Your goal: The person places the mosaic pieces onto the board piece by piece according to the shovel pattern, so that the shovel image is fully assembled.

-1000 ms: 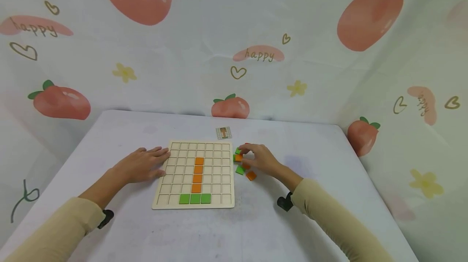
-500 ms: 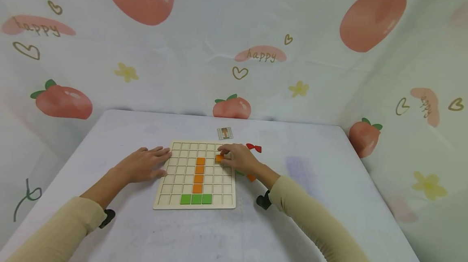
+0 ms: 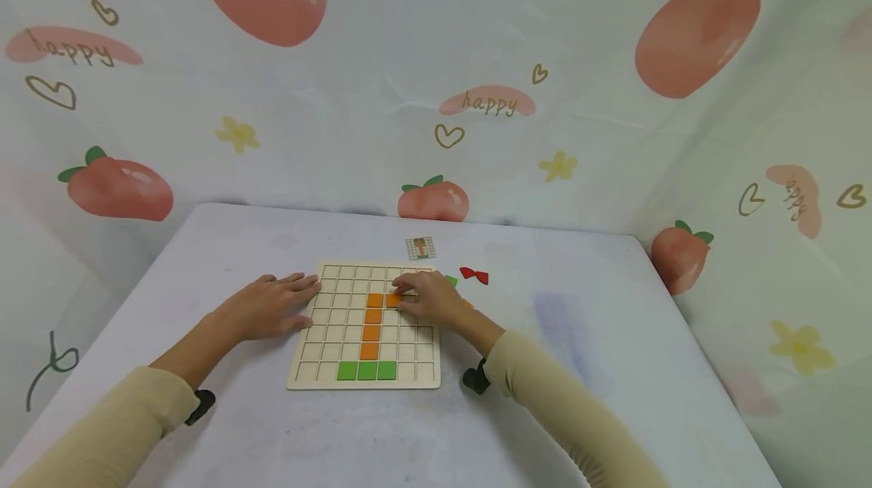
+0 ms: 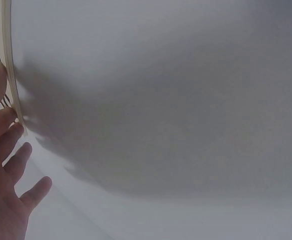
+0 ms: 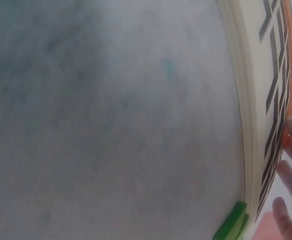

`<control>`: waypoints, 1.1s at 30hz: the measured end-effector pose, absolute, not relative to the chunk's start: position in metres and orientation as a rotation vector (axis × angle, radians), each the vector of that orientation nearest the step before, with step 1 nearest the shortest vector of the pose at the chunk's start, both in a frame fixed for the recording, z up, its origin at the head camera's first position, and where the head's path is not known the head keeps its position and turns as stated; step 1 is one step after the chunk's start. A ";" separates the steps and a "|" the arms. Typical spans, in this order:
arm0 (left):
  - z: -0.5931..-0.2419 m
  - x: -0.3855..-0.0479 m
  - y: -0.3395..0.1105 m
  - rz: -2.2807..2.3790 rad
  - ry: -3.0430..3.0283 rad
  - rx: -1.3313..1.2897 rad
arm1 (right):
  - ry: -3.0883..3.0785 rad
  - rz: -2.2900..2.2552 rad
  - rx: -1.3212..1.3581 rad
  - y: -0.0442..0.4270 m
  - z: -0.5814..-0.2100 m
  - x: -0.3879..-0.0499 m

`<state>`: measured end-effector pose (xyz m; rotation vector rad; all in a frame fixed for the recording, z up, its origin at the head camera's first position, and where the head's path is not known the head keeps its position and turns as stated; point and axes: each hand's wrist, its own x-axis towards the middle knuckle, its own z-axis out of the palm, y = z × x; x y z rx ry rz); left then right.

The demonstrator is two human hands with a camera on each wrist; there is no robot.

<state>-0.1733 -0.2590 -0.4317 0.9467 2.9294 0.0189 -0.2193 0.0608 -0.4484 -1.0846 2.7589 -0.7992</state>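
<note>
A light wooden board (image 3: pixel 334 333) with a grid of squares lies on the white table. Four orange tiles in a column and a row of three green tiles (image 3: pixel 367 371) below them sit in its squares. Between thumb and fingertips, my right hand (image 3: pixel 436 299) pinches another orange tile (image 3: pixel 393 300) on the board, just right of the column's top tile (image 3: pixel 375 300). My left hand (image 3: pixel 269 306) rests with extended fingers at the board's left edge; in the left wrist view its thumb and a finger touch the board's rim (image 4: pixel 8 55).
A small card with a printed grid picture (image 3: pixel 420 248) lies beyond the board. Red pieces (image 3: pixel 474 275) are to its right. A green tile (image 3: pixel 452 281) and an orange tile (image 3: pixel 467 304) show partly behind my right hand. A patterned cloth (image 3: pixel 327 117) hangs behind the table.
My right hand has moved left from the loose tiles beside the board, bringing an orange tile to the square beside the column's top. My left hand has stayed at the board's edge.
</note>
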 end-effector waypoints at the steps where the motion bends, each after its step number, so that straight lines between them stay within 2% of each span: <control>1: -0.432 -0.173 -0.259 0.019 2.930 0.947 | 2.768 -0.793 -1.085 0.060 -0.449 -0.219; 20: -0.429 -0.172 -0.257 0.029 2.927 0.951 | 2.750 -0.729 -1.048 0.065 -0.439 -0.216; 26: -0.431 -0.173 -0.260 0.025 2.930 0.959 | 2.728 -0.744 -0.961 0.089 -0.432 -0.209; 33: -0.431 -0.172 -0.259 0.032 2.930 0.954 | 2.714 -0.826 -1.043 0.135 -0.431 -0.198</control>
